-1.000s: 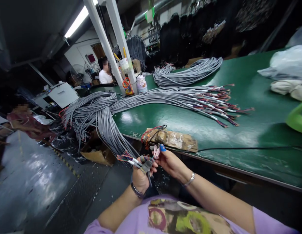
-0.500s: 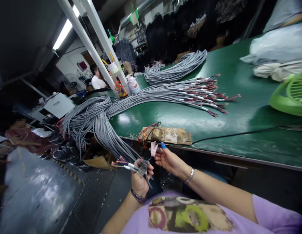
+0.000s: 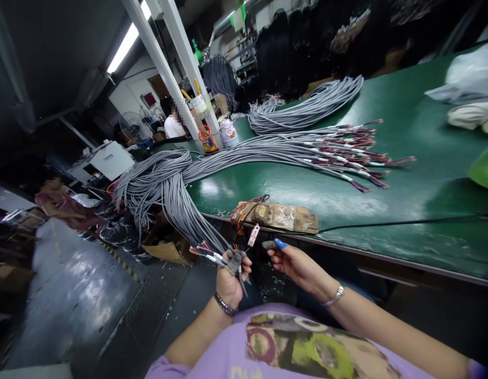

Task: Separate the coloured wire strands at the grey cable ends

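My left hand (image 3: 233, 276) is closed around a bunch of grey cables (image 3: 202, 226), a grey cover on its thumb. Thin coloured wires fan out above its fingers, and white-banded cable ends (image 3: 208, 253) stick out to the left. Right of it, my right hand (image 3: 297, 265) is raised, its blue-covered thumb near the grey-covered index finger in a pinch; anything between them is too small to make out. A small pale pink piece with dark marks (image 3: 253, 235) is between the hands, below a wooden block (image 3: 289, 217) wrapped with wires at the table edge.
On the green table (image 3: 244, 184) lie long grey cables with stripped ends (image 3: 346, 155) and a coiled cable bundle (image 3: 307, 108). A black cord (image 3: 386, 223) runs right from the block. Posts, a white tub (image 3: 229, 132) and a seated person (image 3: 174, 123) are farther back.
My right hand has drawn away to the right from the pink piece, which now appears apart from its fingers. My left hand keeps hold of the cables. The whole view has shifted rightward.
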`<state>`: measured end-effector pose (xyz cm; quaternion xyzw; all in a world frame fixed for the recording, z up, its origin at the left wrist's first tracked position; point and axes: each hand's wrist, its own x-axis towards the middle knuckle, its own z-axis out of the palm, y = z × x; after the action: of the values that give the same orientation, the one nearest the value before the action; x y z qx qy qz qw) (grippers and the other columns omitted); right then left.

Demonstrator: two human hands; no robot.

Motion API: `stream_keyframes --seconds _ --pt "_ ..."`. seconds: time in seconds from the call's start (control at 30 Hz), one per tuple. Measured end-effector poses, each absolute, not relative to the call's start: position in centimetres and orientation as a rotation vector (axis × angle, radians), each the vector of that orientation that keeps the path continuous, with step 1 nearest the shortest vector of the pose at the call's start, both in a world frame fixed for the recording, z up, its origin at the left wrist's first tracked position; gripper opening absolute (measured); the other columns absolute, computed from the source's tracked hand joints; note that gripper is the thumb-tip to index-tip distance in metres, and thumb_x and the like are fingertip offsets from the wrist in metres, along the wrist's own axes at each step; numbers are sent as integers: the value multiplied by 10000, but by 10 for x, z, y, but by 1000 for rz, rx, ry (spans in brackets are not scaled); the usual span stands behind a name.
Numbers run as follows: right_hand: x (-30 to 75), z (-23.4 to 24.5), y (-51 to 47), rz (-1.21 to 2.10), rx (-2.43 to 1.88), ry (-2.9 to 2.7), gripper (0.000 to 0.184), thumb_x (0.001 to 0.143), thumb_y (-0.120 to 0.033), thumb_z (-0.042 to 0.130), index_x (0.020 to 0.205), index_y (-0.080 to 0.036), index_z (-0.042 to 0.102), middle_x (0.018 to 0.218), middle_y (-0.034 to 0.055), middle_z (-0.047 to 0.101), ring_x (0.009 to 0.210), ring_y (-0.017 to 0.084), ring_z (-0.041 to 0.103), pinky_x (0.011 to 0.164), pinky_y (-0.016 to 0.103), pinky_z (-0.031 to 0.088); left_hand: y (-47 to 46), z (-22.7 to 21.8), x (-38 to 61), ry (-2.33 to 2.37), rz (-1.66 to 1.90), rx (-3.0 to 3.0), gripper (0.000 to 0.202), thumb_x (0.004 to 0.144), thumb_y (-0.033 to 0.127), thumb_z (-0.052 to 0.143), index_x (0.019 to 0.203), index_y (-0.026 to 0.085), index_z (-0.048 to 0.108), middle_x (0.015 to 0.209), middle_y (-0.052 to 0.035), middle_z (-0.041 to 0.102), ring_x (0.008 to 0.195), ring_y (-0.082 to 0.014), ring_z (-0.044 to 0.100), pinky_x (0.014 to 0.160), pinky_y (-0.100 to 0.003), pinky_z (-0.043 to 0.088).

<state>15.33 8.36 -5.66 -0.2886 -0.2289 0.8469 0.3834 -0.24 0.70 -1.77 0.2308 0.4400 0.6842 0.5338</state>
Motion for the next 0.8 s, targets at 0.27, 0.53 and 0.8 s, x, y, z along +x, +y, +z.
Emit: stream_keyframes --seconds 0.27,0.53,0.8 --pt "142 -27 92 2194 -718 -737 319 823 -444 556 724 -160 661 740 62 659 554 91 543 468 181 457 -2 -3 8 1093 1780 760 217 649 320 750 736 158 635 657 -30 691 490 -83 580 404 -152 341" --pt "118 -16 97 2209 -604 -825 338 781 -492 594 744 -158 624 624 4 571 531 81 492 488 191 449 6 -11 11 1108 1801 839 207 657 302 747 742 151 633 687 -40 700 531 -108 605 417 -162 361" --pt "112 -23 98 2246 -403 -755 392 758 -539 595 830 -154 625 603 -3 547 520 103 477 510 252 414 14 -16 13 1068 1790 840 195 665 301 743 743 156 637 668 -24 694 520 -101 597 408 -163 343"
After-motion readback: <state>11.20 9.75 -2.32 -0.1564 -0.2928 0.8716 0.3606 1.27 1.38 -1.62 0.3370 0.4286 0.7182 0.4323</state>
